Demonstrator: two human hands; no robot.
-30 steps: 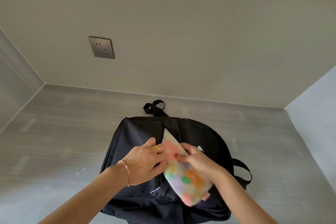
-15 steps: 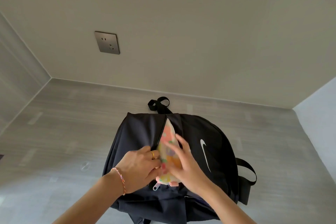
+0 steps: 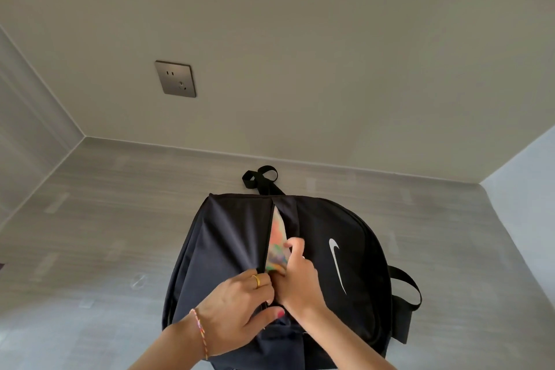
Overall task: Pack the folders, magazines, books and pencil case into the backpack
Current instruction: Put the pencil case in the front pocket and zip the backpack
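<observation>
Right hand (image 3: 297, 276) presses pencil case (image 3: 277, 245) inside backpack (image 3: 228, 243) opening.

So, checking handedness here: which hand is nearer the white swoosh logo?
Right. The right hand sits just beside the swoosh logo; the left hand is farther, across the zipper opening.

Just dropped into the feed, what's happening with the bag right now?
A person is working a colourful patterned pencil case into the open zip slot of a black fabric backpack that lies on a grey wood-grain surface. The left hand grips the near edge of the opening, while the right hand pushes the case down. Most of the case is inside; only a strip shows in the gap. No folders, magazines or books are in view.
</observation>
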